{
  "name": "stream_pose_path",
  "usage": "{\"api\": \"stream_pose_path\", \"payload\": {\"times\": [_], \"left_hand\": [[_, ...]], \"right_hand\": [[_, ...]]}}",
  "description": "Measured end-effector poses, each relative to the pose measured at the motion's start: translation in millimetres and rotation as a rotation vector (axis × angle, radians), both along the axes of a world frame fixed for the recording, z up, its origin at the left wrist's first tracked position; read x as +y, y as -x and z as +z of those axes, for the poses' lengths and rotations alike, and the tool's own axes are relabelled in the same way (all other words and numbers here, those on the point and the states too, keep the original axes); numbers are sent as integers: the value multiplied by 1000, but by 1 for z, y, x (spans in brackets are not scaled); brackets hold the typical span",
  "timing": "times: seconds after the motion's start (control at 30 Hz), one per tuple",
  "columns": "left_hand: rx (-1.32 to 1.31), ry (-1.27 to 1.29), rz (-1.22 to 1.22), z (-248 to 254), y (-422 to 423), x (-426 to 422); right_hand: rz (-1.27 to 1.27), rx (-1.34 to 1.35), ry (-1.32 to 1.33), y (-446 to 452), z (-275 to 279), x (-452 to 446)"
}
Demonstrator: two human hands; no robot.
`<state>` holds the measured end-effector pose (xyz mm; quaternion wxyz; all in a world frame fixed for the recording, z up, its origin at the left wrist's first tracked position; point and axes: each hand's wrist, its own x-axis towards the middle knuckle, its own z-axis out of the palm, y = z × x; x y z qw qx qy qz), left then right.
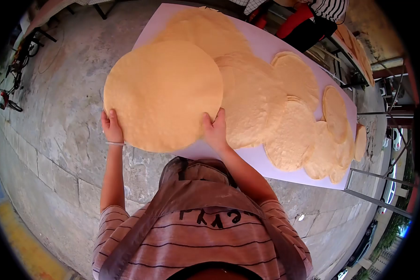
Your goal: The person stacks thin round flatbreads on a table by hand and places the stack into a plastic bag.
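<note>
A large round flat sheet (pixel 163 95), pale orange and thin like a flatbread, is held up in front of me. My left hand (pixel 112 127) grips its lower left edge, thumb on the face, with a band around the wrist. At the lower right edge my right hand (pixel 215 129) pinches the sheet the same way. Behind and to the right, overlapping stacks of similar sheets (pixel 252 102) lie on a light purple table (pixel 210 150). Smaller round stacks (pixel 291 135) spread towards the table's right end. The held sheet hides part of the table's left side.
Concrete floor (pixel 70 93) surrounds the table. At the top right a person in a striped top (pixel 329 9) is beside another table (pixel 354 49) bearing similar sheets. Metal rails (pixel 380 200) stand at the right, and a motorbike (pixel 4 100) is at the far left.
</note>
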<state>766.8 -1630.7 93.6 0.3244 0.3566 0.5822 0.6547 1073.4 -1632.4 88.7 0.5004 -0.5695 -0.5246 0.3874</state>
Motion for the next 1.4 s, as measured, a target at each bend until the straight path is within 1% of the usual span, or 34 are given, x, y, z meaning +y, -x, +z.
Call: {"api": "stream_pose_path", "payload": {"times": [0.03,0.1,0.13,0.2,0.23,0.27,0.33,0.37,0.43,0.47,0.53,0.57,0.6,0.63,0.67,0.7,0.73,0.77,0.8,0.87,0.97,1.03,1.07,1.17,1.23,1.27,1.33,1.37,1.4], "left_hand": [[134,58,30,-37,30,-5],[406,292,69,-128,80,-19],[546,399,77,-151,93,-20],[436,384,91,-152,88,-22],[379,382,101,-149,83,-25],[376,409,78,-141,80,-25],[574,558,38,-153,93,-23],[674,628,19,-160,101,-22],[633,739,-61,-158,110,-18],[615,795,-100,-155,113,-17],[825,728,62,-150,110,-18],[930,689,142,-146,108,-19],[1092,586,171,-141,105,-23],[1130,552,162,-130,97,-20],[1167,517,156,-111,79,-17],[1203,482,151,-94,61,-14],[1212,385,110,-83,45,-10],[1219,286,71,-73,28,-6],[1225,185,34,-64,9,-2],[1135,116,-31,-45,-37,0],[935,59,-188,-38,-91,-5],[759,183,-237,-36,-126,-20],[722,213,-260,-38,-139,-27],[577,309,-332,-49,-174,-45],[586,296,-371,-49,-190,-51],[578,295,-388,-47,-197,-52],[533,285,-390,-46,-207,-51],[425,298,-373,-53,-206,-52],[314,308,-357,-64,-205,-52]], "right_hand": [[3,-92,72,18,-25,-1],[217,-120,469,25,-102,3],[314,-127,662,27,-124,6],[260,-83,422,-2,-130,6],[173,-209,401,-26,-98,13],[66,-533,290,-57,-86,21],[-195,-734,163,-127,-81,36],[-273,-803,163,-174,-98,42],[-414,-821,251,-246,-131,47],[-411,-751,343,-251,-130,51],[-406,-599,524,-263,-128,55],[-353,-668,517,-262,-125,54],[-299,-735,508,-247,-112,55],[-242,-803,499,-235,-101,55],[-194,-805,576,-233,-94,58],[-205,-840,667,-227,-81,63],[-216,-873,756,-219,-66,70],[-227,-906,842,-215,-59,76],[-310,-970,773,-215,-60,81],[-475,-1097,626,-222,-68,92],[-463,-855,685,-259,-95,106],[-468,-734,634,-257,-84,103],[-471,-677,613,-255,-74,101],[31,-700,768,-247,-48,100],[-70,-865,578,-244,-78,98],[-121,-943,476,-236,-78,97],[-87,-838,463,-229,-73,95],[-72,-786,461,-224,-57,89],[-55,-530,318,-224,-40,80]]}}
